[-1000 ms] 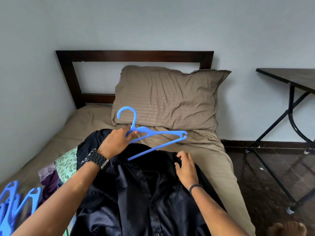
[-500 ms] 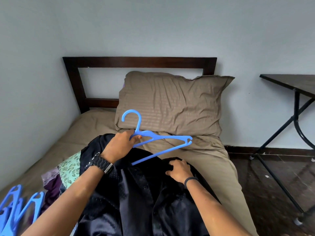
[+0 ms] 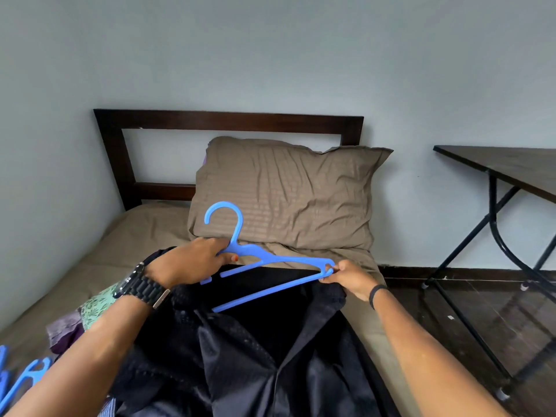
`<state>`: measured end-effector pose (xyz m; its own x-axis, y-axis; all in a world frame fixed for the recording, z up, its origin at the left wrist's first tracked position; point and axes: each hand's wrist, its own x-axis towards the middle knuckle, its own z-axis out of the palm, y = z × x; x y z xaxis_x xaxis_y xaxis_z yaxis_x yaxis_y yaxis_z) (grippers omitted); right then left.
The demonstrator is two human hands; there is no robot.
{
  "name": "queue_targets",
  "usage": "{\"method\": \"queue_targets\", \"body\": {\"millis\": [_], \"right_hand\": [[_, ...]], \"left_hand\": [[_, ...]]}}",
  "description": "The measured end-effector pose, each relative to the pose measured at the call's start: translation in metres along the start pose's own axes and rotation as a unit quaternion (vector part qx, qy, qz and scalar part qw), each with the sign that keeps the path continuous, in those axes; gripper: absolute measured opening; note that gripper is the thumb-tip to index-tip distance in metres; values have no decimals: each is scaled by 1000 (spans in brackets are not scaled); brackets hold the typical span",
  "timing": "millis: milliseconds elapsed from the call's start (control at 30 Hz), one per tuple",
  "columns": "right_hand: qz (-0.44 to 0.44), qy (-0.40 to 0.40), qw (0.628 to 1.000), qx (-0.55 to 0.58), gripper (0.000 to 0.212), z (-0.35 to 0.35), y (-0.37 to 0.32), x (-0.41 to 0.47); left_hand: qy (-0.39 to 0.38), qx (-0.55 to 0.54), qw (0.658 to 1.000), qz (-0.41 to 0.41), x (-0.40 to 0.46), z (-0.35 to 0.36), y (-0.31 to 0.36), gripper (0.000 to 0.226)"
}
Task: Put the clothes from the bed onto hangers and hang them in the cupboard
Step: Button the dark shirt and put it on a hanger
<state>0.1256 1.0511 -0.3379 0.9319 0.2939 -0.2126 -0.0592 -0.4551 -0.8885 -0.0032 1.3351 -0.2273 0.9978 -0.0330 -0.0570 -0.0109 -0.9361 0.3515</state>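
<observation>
The blue hanger (image 3: 264, 260) sits just above the black shirt (image 3: 255, 356) on the bed (image 3: 144, 236). The right hand (image 3: 346, 276) was flat on the shirt a moment ago. Now it pinches the hanger's right tip and the shirt's shoulder there. The left hand (image 3: 192, 260) still holds the hanger under its hook. I think the shoulder goes on next. More clothes (image 3: 87, 311) wait beside the shirt.

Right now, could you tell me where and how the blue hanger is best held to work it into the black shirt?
Probably as it is held now. The left hand grips the hanger at the neck under the hook, from the left; the right hand pinches the right tip, from the right. The neck steers the frame and the tip leads into the shirt, leaving the bar free.
</observation>
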Motion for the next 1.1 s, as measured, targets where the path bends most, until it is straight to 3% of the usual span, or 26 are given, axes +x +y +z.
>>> {"method": "queue_targets", "body": {"millis": [167, 300, 367, 467, 567, 633, 733, 833, 967, 1100], "right_hand": [[-7, -10, 1000, -14, 12, -21, -24, -10], [-58, 49, 985, -154, 6, -17, -43, -19], [-84, 87, 976, -183, 15, -13, -53, -26], [-89, 117, 978, -148, 19, -6, -63, -37], [-51, 50, 997, 14, 16, 2, -68, -46], [-33, -24, 995, 90, 18, 5, -68, -53], [-29, -121, 989, 77, 18, 10, -67, -63], [-17, -174, 982, 69, 20, 18, -65, -65], [20, -119, 992, 42, 23, 26, -58, -56], [25, -8, 995, -100, 20, 31, -35, -37]], "left_hand": [[-34, 78, 996, -18, -7, -12, 9, 26], [68, 156, 985, -41, -8, -1, 18, 23], [89, 180, 979, -48, -6, 6, 22, 29], [128, 187, 972, -56, 0, 16, 25, 31], [171, 91, 980, -44, 8, 21, 24, 25], [160, 7, 987, -20, 16, 25, 20, 30], [147, -72, 986, 29, 32, 34, 15, 22], [127, -113, 983, 67, 52, 44, 21, 35], [85, -94, 990, 63, 79, 54, 41, 20], [-47, 47, 998, 5, 110, 65, 37, 34]]}}
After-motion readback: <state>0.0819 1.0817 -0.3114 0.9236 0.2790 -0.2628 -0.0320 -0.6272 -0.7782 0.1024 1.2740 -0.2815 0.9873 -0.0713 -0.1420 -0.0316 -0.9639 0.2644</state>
